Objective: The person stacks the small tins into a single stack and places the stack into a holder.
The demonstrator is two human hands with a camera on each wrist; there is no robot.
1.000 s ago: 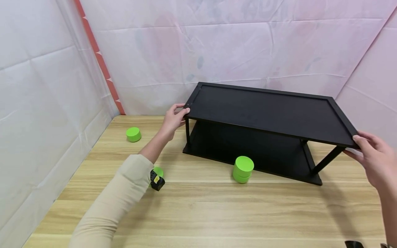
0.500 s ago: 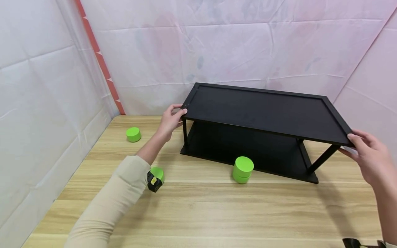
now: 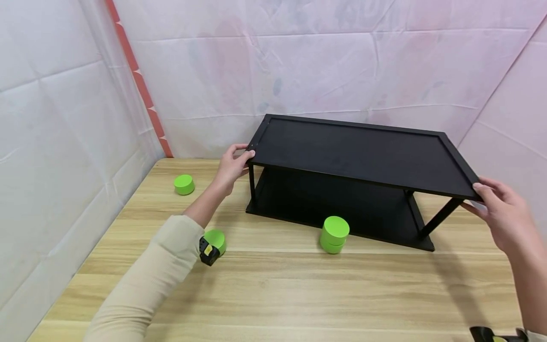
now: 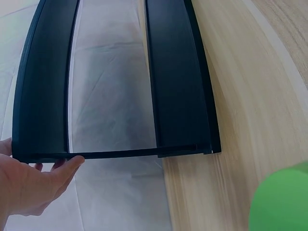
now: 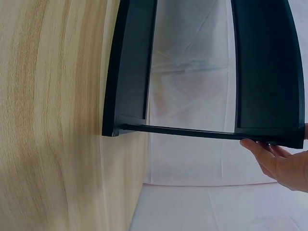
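A black two-tier shelf (image 3: 354, 152) stands at an angle toward the back of the wooden table, its two boards joined by posts. My left hand (image 3: 232, 166) grips the left end of its top board, thumb on the upper face and fingers beneath. At the opposite end my right hand (image 3: 504, 211) holds the right front corner in the same way. Both wrist views show the thumbs at the board's edge, the left hand (image 4: 38, 183) and the right hand (image 5: 284, 163). Just before the shelf's front edge is a stack of green round blocks (image 3: 334, 233).
Another green round block (image 3: 184, 185) lies at the table's back left. A further green block (image 3: 215, 241) sits beside my left sleeve, partly covered by the wrist camera (image 3: 209, 252). White sheeting (image 3: 320, 71) rises behind the wooden table (image 3: 278, 294) and along its sides.
The shelf has shifted a little to the left, with both hands moving along with it and keeping their grip. The green blocks have stayed where they were.
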